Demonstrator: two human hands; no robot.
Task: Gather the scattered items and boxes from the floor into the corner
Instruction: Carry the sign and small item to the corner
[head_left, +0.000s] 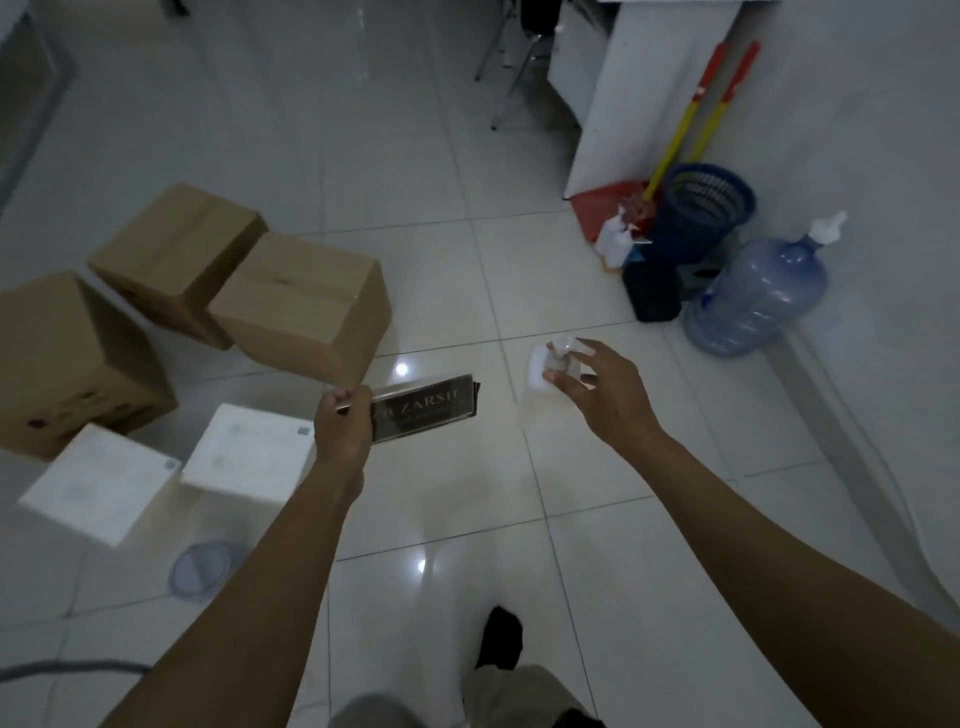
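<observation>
My left hand (344, 422) grips the left end of a dark name plate (423, 413) with pale lettering, held above the floor. My right hand (597, 387) holds a pale translucent spray bottle (540, 371) by its top, thumb and fingers curled around the nozzle. Three brown cardboard boxes (304, 306) stand on the floor to the left. Two white boxes (249, 452) lie in front of them. A round clear lid (200, 569) lies on the tiles near my left forearm.
In the right corner stand a blue water jug (756, 301), a blue basket (698, 208), a black container (652, 291), small bottles and two yellow-red broom handles (680, 124). A white cabinet (644, 93) and chair legs (511, 62) are behind. My foot (501, 636) is below.
</observation>
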